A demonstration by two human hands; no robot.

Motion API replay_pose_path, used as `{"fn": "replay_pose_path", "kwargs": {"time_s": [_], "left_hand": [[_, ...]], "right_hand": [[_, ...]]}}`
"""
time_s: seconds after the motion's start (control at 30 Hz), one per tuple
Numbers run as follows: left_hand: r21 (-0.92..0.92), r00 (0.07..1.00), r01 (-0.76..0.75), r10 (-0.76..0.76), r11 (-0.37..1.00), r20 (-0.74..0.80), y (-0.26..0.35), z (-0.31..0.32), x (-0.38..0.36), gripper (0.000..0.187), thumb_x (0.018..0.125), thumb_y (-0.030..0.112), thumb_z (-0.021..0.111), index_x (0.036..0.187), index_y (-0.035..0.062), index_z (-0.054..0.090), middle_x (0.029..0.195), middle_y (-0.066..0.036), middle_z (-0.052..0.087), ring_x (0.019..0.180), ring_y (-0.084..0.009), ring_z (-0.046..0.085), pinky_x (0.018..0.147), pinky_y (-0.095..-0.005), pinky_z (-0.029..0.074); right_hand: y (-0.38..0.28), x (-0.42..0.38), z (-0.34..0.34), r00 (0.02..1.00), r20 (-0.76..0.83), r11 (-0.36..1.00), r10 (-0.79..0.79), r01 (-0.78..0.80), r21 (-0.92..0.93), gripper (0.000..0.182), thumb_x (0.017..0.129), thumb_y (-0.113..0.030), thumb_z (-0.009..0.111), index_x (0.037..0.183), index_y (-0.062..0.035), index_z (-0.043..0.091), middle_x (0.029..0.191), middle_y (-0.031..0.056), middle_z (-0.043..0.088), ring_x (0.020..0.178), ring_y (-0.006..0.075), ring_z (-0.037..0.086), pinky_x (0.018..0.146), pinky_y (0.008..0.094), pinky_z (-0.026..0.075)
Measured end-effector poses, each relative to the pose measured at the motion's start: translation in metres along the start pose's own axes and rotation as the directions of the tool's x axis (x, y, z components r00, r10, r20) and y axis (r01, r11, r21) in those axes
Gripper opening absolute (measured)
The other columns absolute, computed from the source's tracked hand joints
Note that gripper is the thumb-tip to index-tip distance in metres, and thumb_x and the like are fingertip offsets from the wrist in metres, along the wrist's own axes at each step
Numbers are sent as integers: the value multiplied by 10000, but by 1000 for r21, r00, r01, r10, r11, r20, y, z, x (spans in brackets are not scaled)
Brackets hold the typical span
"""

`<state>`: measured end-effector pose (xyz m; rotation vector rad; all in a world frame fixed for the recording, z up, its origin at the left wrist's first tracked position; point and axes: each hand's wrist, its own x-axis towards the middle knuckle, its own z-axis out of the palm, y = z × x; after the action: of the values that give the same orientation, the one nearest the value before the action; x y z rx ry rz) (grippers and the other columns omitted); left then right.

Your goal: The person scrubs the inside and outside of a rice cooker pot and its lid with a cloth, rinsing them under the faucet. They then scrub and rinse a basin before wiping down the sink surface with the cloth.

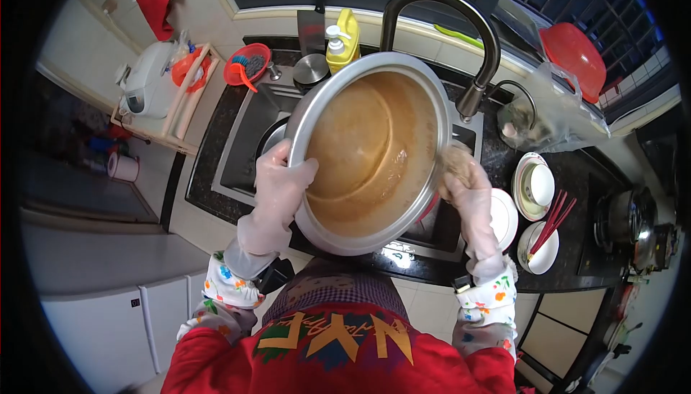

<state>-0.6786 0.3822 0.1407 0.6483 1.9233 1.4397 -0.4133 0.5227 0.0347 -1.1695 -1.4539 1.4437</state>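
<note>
A large metal pot (pixel 360 142), its inside coated with brown residue, is tilted toward me over the sink (pixel 248 135). My left hand (pixel 281 181), in a pale rubber glove, grips the pot's rim on the left. On the right, my gloved right hand (pixel 464 185) presses a scouring pad (pixel 455 156) against the outer edge of the pot. The dark curved faucet (pixel 461 41) arches just behind the pot.
A yellow soap bottle (pixel 344 41), a metal lid (pixel 311 68) and a red basket with a brush (pixel 248 65) sit behind the sink. To the right on the dark counter lie plates, bowls (pixel 534 185), red chopsticks (pixel 554 217) and a plastic bag (pixel 547 113). A stove (pixel 633 228) stands far right.
</note>
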Motion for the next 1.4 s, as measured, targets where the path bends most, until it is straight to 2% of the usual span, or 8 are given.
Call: {"fn": "replay_pose_path", "kwargs": {"time_s": [0.17, 0.43, 0.6, 0.77, 0.83, 1.13, 1.3, 1.4], "left_hand": [[-9, 999, -32, 32, 999, 24, 4, 9, -1, 66, 715, -8, 601, 768, 27, 583, 653, 54, 481, 588, -29, 410, 528, -206, 319], [15, 995, -80, 79, 997, 65, 3, 18, 5, 67, 711, -7, 592, 683, 26, 542, 575, 30, 488, 535, -40, 442, 467, -217, 322], [93, 991, -113, 106, 989, 77, 1, 30, 10, 78, 702, -7, 594, 664, 33, 540, 570, 27, 490, 522, -47, 445, 459, -222, 331], [154, 994, -82, 70, 985, 84, 12, 27, 7, 92, 698, -20, 592, 652, 35, 535, 571, 31, 480, 530, -44, 437, 468, -225, 330], [145, 993, -82, 70, 986, 90, 15, 23, 7, 96, 699, -20, 591, 649, 36, 532, 571, 32, 476, 532, -42, 432, 469, -225, 326], [15, 987, -148, 147, 989, 60, 12, 21, 25, 84, 690, -22, 577, 662, 39, 527, 585, 41, 470, 544, -33, 420, 471, -220, 311], [57, 988, -127, 121, 990, 100, 8, 36, 24, 60, 689, -21, 577, 680, 31, 549, 588, 40, 483, 547, -33, 429, 467, -219, 315], [110, 984, -130, 115, 985, 132, 1, 39, 22, 59, 692, -21, 580, 682, 30, 552, 583, 37, 490, 541, -36, 440, 463, -220, 321]], "right_hand": [[1, 47, 59, 729, 418, 649, -542, 679, -342, 601, 688, 48, 677, 1254, -55, 506, 1230, 226, 537, 1183, 350, 498, 1018, 409, 385], [111, 17, 126, 731, 610, 136, 306, 601, -788, 764, 828, -297, 567, 1421, 41, 224, 1513, 233, 129, 1392, 388, 159, 1114, 463, 192], [3, -10, 171, 524, 834, 955, 176, 116, -274, 448, 862, -203, 553, 1257, -12, 468, 1266, 207, 483, 1197, 263, 457, 987, 341, 377], [-37, 38, 192, 819, 407, 896, -405, 267, 355, 242, 843, -114, 536, 1060, -22, 589, 953, 131, 589, 917, 197, 556, 767, 315, 454], [43, 110, 214, 598, 403, 267, -693, 732, -627, 238, 820, -84, 514, 1033, -25, 600, 893, 141, 597, 854, 237, 574, 731, 356, 464], [108, 102, 90, 673, 718, -14, -177, 728, -685, 463, 821, -168, 513, 1280, -105, 503, 1398, 142, 399, 1341, 292, 306, 1085, 394, 275], [55, 16, 134, 633, 615, 630, 470, 247, -736, 358, 827, -136, 511, 1169, -66, 592, 1301, 186, 489, 1264, 278, 418, 1040, 338, 340], [40, -22, 169, 590, 740, 923, -324, 369, 109, 231, 863, -29, 443, 1012, -25, 619, 1004, 175, 618, 953, 296, 602, 823, 381, 469]]}}
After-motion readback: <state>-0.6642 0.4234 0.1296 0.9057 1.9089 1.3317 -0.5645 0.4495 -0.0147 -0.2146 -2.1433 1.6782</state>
